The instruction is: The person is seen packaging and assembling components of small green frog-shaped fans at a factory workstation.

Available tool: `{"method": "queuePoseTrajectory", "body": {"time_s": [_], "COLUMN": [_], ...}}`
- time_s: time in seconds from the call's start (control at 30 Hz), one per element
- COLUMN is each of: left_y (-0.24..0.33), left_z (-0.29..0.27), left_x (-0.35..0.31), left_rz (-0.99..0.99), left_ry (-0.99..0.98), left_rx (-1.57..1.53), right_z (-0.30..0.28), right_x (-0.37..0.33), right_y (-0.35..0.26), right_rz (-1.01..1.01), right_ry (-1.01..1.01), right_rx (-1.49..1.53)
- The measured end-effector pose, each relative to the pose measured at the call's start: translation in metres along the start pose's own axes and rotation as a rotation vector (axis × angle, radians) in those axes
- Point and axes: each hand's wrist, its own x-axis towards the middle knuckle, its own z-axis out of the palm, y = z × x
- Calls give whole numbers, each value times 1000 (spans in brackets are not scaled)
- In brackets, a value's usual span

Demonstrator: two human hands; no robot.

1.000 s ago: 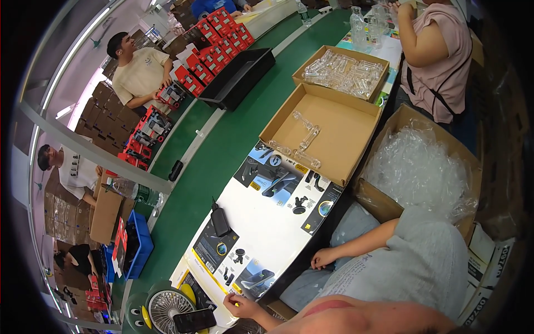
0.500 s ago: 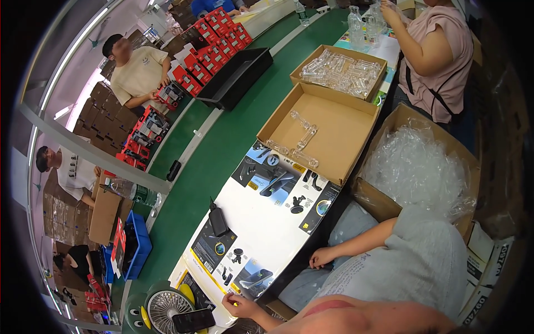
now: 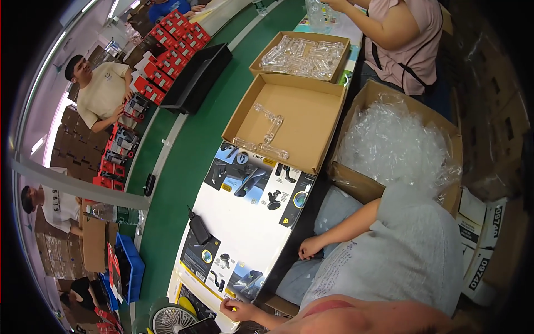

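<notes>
My left hand (image 3: 237, 310) rests at the near edge of the printed white sheet (image 3: 239, 217). Its fingers are loosely bent with a gap between them, and no held thing shows. On my thigh lies my right hand (image 3: 311, 247), fingers relaxed and partly curled, with nothing visible in it. A small black box-shaped device (image 3: 199, 230) with a short thin cord or stem sits on the sheet, apart from both hands. Past the sheet's far end, a shallow cardboard tray (image 3: 303, 106) contains a few clear plastic pieces (image 3: 272, 127). Closest to my left hand are a round fan (image 3: 171, 319) and a dark phone (image 3: 201, 326).
A second cardboard tray (image 3: 340, 71) is full of clear pieces. Beside my leg stands a carton (image 3: 384, 96) of clear plastic bags. Across the green table (image 3: 167, 222) are a black bin (image 3: 208, 75), a blue crate (image 3: 133, 267) and a water bottle (image 3: 114, 214). Several people work nearby.
The whole view has shifted, so the table, trays and people appear further left and mostly higher or lower. Both my hands stay in much the same places, without taking hold of anything.
</notes>
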Motion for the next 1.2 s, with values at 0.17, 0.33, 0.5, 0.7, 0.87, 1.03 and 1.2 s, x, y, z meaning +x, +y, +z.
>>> {"method": "queuePoseTrajectory", "body": {"time_s": [0.17, 0.33, 0.5, 0.7, 0.87, 1.03, 1.2], "left_y": [-7, -7, -8, -4, -5, -5, -2], "left_z": [1, 0, 0, 0, 0, -1, 1], "left_x": [-2, -2, -1, 0, -1, -1, 0], "left_rz": [-4, -20, -12, -6, 1, 13, -6], "left_ry": [-3, -4, -7, -6, 5, 9, 7], "left_rx": [-25, -25, -9, -14, -6, 5, -20], "right_z": [2, 5, 4, 4, 4, 3, 2], "right_x": [-1, 1, 1, 1, 0, 0, -2], "right_y": [-1, 2, 2, 1, 1, 0, -2], "right_rz": [9, -18, -19, -24, -24, -18, -20], "right_ry": [10, 30, 40, 43, 38, 32, 34], "right_rx": [-1, 32, 14, -4, 12, 20, 21]}}
